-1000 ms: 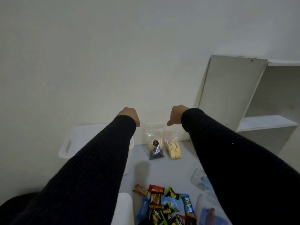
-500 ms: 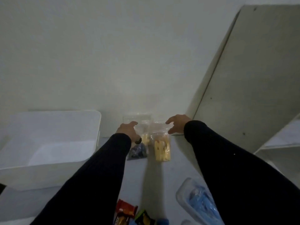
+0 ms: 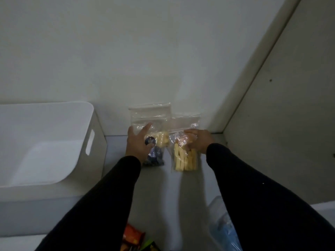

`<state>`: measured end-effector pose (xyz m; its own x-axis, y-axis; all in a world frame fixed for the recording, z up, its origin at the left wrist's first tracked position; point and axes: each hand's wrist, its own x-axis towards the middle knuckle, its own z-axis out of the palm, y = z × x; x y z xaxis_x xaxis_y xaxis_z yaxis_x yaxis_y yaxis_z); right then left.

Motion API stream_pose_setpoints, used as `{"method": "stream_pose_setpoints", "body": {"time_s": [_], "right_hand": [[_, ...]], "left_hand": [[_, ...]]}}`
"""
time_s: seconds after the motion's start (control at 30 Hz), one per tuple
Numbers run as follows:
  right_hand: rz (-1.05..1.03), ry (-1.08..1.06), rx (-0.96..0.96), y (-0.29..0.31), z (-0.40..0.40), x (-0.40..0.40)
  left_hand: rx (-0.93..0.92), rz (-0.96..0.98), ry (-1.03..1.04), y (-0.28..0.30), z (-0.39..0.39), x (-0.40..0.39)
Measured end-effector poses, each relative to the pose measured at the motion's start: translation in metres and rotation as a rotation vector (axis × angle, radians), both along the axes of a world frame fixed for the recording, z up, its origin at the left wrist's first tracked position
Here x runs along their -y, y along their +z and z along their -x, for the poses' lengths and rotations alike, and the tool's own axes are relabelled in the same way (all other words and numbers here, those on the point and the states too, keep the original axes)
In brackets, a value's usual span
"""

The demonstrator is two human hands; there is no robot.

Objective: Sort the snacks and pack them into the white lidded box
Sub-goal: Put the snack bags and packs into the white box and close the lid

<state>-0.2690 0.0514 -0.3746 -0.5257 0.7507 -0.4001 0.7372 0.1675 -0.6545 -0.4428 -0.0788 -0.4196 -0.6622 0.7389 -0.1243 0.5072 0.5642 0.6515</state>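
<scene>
Two clear zip bags lean against the wall at the back of the table. The left bag [image 3: 154, 120] holds dark blue wrapped pieces and a few pale yellow sticks. My left hand [image 3: 137, 142] rests on its front with the fingers spread. The right bag [image 3: 184, 158] is full of pale yellow sticks. My right hand [image 3: 197, 140] has its fingers curled into the crinkled plastic near the middle of that bag. The white box [image 3: 97, 142] stands open to the left of the bags, with nothing visible inside and no lid in view.
A white shelf panel [image 3: 281, 105] rises on the right, close to my right hand. Small wrapped snacks [image 3: 133, 236] lie at the near edge between my arms. A clear tub with blue packets [image 3: 223, 225] sits at the lower right.
My head has moved in closer, and both hands have dropped onto the bags. The left hand now lies on the left bag and the right hand has closed on the right bag.
</scene>
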Motion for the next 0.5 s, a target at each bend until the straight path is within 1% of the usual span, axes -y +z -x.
{"method": "stream_pose_setpoints", "body": {"time_s": [0.1, 0.27, 0.37, 0.43, 0.5], "right_hand": [[0.026, 0.000, -0.032, -0.011, 0.001, 0.000], [0.048, -0.078, -0.111, -0.019, -0.002, 0.002], [0.024, -0.063, -0.148, -0.012, -0.001, 0.003], [0.007, -0.065, -0.143, -0.004, 0.001, 0.005], [-0.034, -0.067, -0.137, 0.007, 0.002, 0.009]], "left_hand": [[-0.009, -0.028, 0.016, -0.002, -0.003, 0.000], [-0.020, -0.163, 0.036, -0.002, -0.007, 0.003], [-0.055, -0.165, 0.002, 0.005, -0.004, 0.003], [-0.011, -0.149, -0.019, 0.019, -0.006, 0.005], [0.071, -0.140, -0.015, 0.033, -0.009, 0.009]]}}
